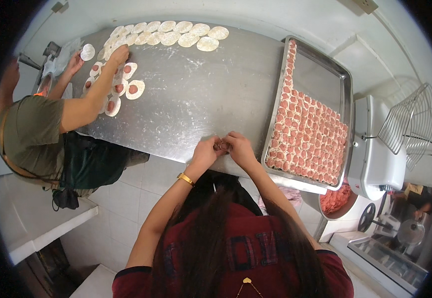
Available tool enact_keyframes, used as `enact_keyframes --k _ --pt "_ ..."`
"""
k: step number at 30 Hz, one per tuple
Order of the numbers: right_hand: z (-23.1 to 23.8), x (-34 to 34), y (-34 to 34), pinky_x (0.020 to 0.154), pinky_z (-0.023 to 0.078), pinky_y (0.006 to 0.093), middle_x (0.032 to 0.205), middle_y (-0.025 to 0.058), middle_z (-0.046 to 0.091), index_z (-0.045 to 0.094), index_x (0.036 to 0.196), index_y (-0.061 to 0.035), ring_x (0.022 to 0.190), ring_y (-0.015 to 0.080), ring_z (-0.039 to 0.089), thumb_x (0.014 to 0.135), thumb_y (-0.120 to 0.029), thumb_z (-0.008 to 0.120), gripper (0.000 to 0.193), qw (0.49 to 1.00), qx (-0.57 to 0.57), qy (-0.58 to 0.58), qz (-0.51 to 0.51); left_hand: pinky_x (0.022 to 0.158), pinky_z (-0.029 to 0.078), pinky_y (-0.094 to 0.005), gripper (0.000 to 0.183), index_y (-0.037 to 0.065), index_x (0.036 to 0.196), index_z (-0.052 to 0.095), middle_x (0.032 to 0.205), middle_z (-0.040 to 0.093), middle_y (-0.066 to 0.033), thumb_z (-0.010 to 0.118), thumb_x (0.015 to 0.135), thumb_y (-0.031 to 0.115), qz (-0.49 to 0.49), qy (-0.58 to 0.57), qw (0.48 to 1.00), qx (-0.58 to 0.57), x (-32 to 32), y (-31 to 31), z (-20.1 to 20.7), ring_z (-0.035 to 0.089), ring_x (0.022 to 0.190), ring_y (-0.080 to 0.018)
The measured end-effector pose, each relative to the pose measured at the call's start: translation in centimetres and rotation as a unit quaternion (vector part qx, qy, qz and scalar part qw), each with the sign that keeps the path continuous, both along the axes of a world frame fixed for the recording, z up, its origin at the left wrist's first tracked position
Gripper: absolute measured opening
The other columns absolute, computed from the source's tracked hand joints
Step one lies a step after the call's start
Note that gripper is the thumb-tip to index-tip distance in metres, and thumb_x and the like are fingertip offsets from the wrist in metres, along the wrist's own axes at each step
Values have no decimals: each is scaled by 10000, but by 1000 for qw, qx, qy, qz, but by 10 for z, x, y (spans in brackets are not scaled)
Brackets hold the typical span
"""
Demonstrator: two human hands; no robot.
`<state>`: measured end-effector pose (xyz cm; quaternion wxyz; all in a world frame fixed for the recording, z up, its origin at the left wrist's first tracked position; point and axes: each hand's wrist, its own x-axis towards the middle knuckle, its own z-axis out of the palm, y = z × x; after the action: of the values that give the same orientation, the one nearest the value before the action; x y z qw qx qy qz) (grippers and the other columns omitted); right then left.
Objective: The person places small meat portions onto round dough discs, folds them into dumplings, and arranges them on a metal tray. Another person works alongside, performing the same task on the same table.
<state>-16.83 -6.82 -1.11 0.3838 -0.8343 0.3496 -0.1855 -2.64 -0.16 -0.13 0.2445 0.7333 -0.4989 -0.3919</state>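
Dumpling [222,146] is above the table's [191,89] near edge, left of the tray's [320,72] near-left corner. The left hand [205,152] and right hand [240,148] grasp it by fingertips; likely 2-handed shaping, next calling for gentle, even pinching.

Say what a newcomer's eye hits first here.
First, the metal tray at right, pinkish filled pieces leaving its far section partly bare. At the near edge of the steel table, the wearer's left hand and right hand meet around a small item. At far left, a co-worker handles pale dough rounds.
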Motion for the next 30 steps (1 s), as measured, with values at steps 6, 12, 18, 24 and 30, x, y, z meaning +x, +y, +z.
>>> enact_keyframes --k 6,12,18,24,30 --pt "2 3 0 691 488 377 857 141 595 621 884 0 827 334 603 644 101 564 267 997 -29 -32 -62 663 505 -340 301 4 887 582 772 646 -140 764 687 136 -6 -59 993 -102 5 2 -1 644 730 -258" --pt "-4 4 -2 708 474 418 893 144 574 613 891 -26 821 355 583 707 10 570 192 999 27 -16 -40 682 524 -340 271 0 898 566 821 655 -149 727 682 35 10 26 995 -95 4 -5 -7 661 773 -258" --pt "-1 3 0 684 475 410 839 128 582 626 823 -42 790 333 594 712 23 543 154 995 -30 -34 -86 686 517 -322 237 11 920 577 816 653 -140 694 715 29 27 26 992 -121 7 -3 -7 659 772 -252" --pt "3 5 -1 734 482 395 918 153 588 599 991 -16 856 356 593 648 81 552 359 999 15 -12 -44 684 517 -330 227 9 918 578 822 654 -144 687 721 30 14 6 995 -98 6 -6 -6 659 781 -266" --pt "4 3 4 760 469 422 949 168 562 587 1018 -40 897 364 568 708 40 533 325 998 -27 -9 -59 678 519 -324 206 5 893 581 804 657 -138 689 719 32 14 38 994 -105 10 -2 -7 661 757 -264"
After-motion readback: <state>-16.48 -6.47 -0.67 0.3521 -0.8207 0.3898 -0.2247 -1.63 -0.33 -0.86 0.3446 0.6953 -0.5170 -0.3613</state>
